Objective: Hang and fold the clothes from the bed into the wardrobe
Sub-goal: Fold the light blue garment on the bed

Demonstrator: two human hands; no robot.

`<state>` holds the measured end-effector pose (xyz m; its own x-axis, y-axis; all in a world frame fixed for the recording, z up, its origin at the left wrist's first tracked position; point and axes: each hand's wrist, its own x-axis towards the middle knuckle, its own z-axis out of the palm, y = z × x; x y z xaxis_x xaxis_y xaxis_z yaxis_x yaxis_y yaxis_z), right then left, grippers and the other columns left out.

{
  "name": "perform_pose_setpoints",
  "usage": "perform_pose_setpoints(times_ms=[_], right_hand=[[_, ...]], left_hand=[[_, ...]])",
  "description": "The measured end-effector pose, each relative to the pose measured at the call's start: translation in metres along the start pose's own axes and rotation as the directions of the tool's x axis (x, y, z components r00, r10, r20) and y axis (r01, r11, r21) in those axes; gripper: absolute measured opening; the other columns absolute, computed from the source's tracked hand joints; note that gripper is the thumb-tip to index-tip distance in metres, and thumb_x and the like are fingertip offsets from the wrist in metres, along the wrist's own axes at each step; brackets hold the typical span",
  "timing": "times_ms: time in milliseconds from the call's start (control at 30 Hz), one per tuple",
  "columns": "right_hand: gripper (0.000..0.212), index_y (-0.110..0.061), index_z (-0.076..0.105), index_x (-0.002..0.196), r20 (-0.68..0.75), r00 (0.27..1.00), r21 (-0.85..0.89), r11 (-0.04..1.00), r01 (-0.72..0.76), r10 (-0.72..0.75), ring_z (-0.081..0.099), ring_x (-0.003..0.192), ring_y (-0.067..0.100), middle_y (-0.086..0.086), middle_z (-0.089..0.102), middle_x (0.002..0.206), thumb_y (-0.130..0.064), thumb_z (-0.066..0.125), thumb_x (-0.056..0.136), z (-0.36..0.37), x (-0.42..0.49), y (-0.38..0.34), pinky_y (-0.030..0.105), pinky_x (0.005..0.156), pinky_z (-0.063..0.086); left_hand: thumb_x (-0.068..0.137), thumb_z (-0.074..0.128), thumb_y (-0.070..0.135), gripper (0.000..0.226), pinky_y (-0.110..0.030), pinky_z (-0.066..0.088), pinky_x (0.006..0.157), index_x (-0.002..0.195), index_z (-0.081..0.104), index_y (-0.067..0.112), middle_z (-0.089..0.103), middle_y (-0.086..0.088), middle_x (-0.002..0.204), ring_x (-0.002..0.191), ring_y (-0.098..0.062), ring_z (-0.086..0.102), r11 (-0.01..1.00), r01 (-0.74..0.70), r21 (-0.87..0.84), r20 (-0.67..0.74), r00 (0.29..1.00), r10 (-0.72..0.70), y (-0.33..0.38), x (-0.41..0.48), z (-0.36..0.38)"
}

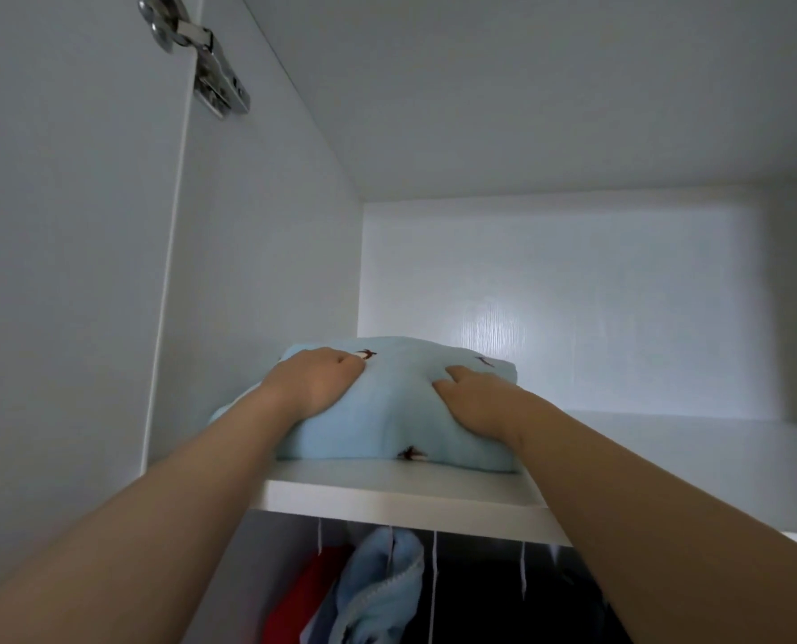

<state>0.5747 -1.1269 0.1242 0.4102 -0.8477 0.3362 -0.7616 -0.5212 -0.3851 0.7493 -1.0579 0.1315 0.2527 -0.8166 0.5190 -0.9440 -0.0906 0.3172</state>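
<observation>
A folded light blue garment (398,411) with small dark embroidered marks lies on the white upper shelf (387,497) of the wardrobe, near its left wall. My left hand (317,381) presses down on the garment's left top, its fingers sunk into the cloth. My right hand (475,402) lies flat on the right top, fingers pointing toward the back. Both arms reach up from below. The fingertips are partly buried in the soft fabric.
Under the shelf hang a red garment (303,597), a light blue garment (382,592) and dark clothes (503,606). The wardrobe door (62,271) stands open at left with a metal hinge (206,62). The shelf stretches bare to the right (666,453).
</observation>
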Motion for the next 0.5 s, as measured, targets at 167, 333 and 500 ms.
perform_pose_setpoints(times_ms=[167,333,500], right_hand=[[0.052,-0.024,0.028,0.147,0.006,0.995,0.133,0.986,0.095,-0.097,0.032,0.136,0.023,0.001,0.031,0.152,-0.043,0.025,0.098,-0.003,-0.007,0.004,0.037,0.113,0.024],[0.05,-0.023,0.035,0.144,-0.028,0.994,0.21,0.972,0.108,-0.104,0.039,0.13,0.023,0.003,0.038,0.147,-0.04,0.026,0.098,-0.006,-0.018,0.004,0.037,0.11,0.028],[0.051,-0.024,0.023,0.148,-0.096,0.995,0.221,0.975,0.02,0.002,0.034,0.133,0.027,0.008,0.028,0.152,-0.038,0.028,0.099,-0.005,-0.046,-0.008,0.032,0.105,0.027]], left_hand=[[0.097,0.032,0.04,0.041,-0.032,0.038,0.086,0.076,0.061,0.021,0.063,-0.008,0.112,0.102,-0.027,0.053,0.997,0.014,-0.075,-0.078,0.997,-0.019,-0.005,0.001,0.001],[0.099,0.027,0.031,0.04,-0.032,0.037,0.083,0.084,0.06,0.012,0.062,-0.008,0.111,0.095,-0.025,0.05,0.999,0.014,-0.032,-0.126,0.992,-0.018,-0.003,-0.01,0.003],[0.1,0.028,0.031,0.039,-0.033,0.036,0.097,0.119,0.059,0.019,0.057,-0.005,0.129,0.114,-0.026,0.051,0.996,-0.058,-0.071,-0.155,0.987,0.047,-0.005,-0.033,0.002]])
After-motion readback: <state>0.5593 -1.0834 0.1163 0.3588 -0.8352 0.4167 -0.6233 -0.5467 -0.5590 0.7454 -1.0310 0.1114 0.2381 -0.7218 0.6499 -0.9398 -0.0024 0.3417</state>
